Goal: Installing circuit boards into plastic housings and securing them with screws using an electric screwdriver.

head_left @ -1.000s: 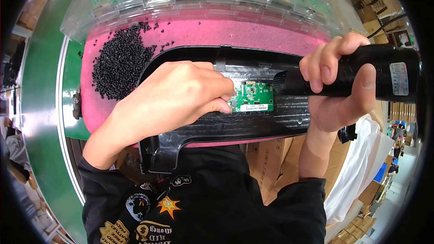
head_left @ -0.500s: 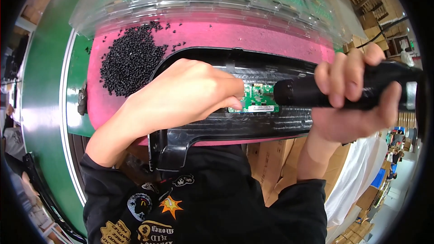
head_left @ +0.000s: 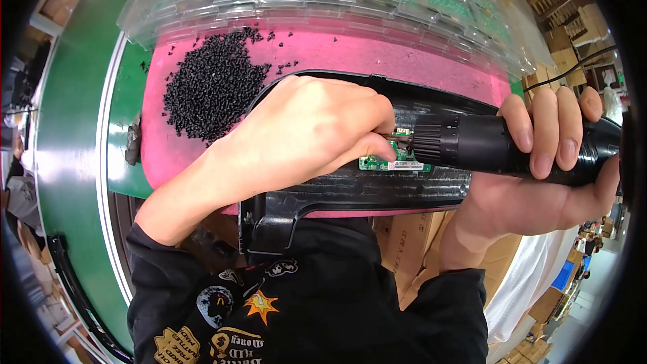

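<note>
My right hand (head_left: 539,155) is wrapped round a black electric screwdriver (head_left: 472,145), which lies nearly level with its bit pointing left. My left hand (head_left: 317,125) is closed in a pinch at the bit's end (head_left: 402,137); what sits between thumb and forefinger is too small to make out. Just under the fingertips is a green circuit board (head_left: 377,164) with a white label strip, partly covered by the hand and the tool. The board rests inside a long black plastic housing (head_left: 323,197), whose left part is hidden behind my left hand and forearm.
A heap of small black screws (head_left: 212,87) lies on the pink mat (head_left: 323,50), left of the housing. Stacked clear plastic trays (head_left: 323,0) holding green boards stand along the far side. The green table (head_left: 74,108) extends left; cardboard boxes (head_left: 404,243) stand below the near edge.
The screwdriver's bit and my left fingertips have come together over the board. My right hand has settled lower round the tool. The whole view has shifted slightly.
</note>
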`<state>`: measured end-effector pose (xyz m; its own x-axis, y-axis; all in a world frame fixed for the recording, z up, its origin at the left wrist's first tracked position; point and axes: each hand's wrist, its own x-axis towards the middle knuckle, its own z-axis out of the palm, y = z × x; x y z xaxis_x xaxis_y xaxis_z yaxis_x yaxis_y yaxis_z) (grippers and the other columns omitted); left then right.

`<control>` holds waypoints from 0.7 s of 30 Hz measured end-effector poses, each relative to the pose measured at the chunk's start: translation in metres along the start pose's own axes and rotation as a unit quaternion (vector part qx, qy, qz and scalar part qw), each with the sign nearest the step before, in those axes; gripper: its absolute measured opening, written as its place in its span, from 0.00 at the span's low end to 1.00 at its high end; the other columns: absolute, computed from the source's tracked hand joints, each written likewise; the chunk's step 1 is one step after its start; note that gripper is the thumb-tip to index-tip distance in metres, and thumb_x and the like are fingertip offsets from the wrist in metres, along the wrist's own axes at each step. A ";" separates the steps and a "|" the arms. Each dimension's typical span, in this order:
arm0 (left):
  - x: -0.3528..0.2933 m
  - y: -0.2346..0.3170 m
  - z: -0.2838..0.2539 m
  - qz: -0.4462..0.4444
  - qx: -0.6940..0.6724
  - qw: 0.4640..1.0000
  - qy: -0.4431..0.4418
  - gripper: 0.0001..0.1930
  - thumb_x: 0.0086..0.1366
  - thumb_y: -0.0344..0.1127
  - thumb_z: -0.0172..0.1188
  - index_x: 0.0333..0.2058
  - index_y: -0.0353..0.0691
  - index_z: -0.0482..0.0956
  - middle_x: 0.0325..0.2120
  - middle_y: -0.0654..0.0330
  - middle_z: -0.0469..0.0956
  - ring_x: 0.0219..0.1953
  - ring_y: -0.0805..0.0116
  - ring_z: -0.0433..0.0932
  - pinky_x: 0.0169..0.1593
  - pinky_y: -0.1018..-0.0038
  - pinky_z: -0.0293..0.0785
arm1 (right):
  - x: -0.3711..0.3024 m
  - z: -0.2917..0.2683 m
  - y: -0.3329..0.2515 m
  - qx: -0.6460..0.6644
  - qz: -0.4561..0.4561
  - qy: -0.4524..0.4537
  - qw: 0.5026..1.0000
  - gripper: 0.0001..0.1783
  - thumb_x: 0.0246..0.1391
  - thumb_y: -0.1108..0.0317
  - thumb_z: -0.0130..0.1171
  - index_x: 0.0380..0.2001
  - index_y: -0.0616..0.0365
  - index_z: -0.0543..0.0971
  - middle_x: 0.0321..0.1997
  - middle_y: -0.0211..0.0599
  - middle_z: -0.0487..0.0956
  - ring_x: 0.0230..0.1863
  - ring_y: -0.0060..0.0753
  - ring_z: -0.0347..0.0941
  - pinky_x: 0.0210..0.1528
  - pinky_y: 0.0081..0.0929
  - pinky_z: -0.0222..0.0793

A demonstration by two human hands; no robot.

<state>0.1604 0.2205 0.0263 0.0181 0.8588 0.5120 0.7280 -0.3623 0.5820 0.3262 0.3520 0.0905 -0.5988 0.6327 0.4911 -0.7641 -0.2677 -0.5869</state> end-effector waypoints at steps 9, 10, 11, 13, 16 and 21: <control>0.001 0.007 -0.003 0.024 0.128 0.990 0.061 0.12 0.50 0.26 0.69 0.34 0.36 0.79 0.28 0.60 0.81 0.29 0.58 0.81 0.31 0.68 0.78 | 0.008 0.017 0.014 -0.088 -0.002 0.051 0.995 0.21 0.59 0.49 0.54 0.41 0.57 0.68 0.23 0.24 0.66 0.19 0.18 0.59 0.28 0.22 0.57; 0.001 0.007 -0.003 0.025 0.128 0.990 0.062 0.12 0.50 0.26 0.69 0.34 0.36 0.79 0.28 0.60 0.81 0.29 0.58 0.81 0.31 0.68 0.78 | 0.010 0.015 0.012 -0.115 0.017 0.034 0.993 0.22 0.60 0.49 0.53 0.42 0.57 0.69 0.23 0.25 0.67 0.19 0.19 0.59 0.28 0.22 0.57; 0.001 0.007 -0.004 0.018 0.139 0.989 0.046 0.11 0.51 0.26 0.68 0.34 0.36 0.79 0.28 0.59 0.81 0.29 0.57 0.81 0.31 0.67 0.78 | 0.012 0.013 0.008 -0.142 0.035 0.017 0.989 0.23 0.60 0.48 0.53 0.43 0.58 0.70 0.23 0.25 0.67 0.19 0.19 0.60 0.28 0.23 0.57; -0.002 0.003 -0.007 0.006 0.155 0.987 0.032 0.09 0.52 0.25 0.67 0.34 0.36 0.80 0.28 0.58 0.81 0.29 0.57 0.81 0.31 0.67 0.78 | 0.013 0.005 0.012 -0.181 0.062 -0.034 0.981 0.26 0.61 0.46 0.52 0.46 0.61 0.70 0.22 0.27 0.68 0.17 0.20 0.59 0.26 0.24 0.59; -0.001 -0.005 -0.009 -0.022 0.157 0.986 0.058 0.05 0.57 0.27 0.66 0.31 0.35 0.80 0.24 0.55 0.80 0.27 0.55 0.80 0.29 0.66 0.76 | 0.009 -0.005 0.029 -0.162 0.060 -0.055 0.983 0.27 0.61 0.44 0.51 0.45 0.60 0.70 0.21 0.27 0.68 0.17 0.21 0.60 0.25 0.24 0.59; -0.001 0.005 -0.008 -0.088 0.128 0.987 0.042 0.07 0.60 0.31 0.66 0.28 0.34 0.78 0.21 0.54 0.76 0.24 0.51 0.77 0.26 0.62 0.72 | 0.005 -0.010 0.044 -0.201 0.049 -0.048 0.977 0.26 0.61 0.44 0.52 0.43 0.60 0.70 0.20 0.27 0.67 0.16 0.21 0.60 0.25 0.24 0.60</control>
<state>0.1588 0.2151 0.0342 -0.1719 0.8637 0.4738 0.8641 -0.0988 0.4935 0.2917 0.3508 0.0605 -0.6985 0.5429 0.4662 -0.5570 -0.0036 -0.8305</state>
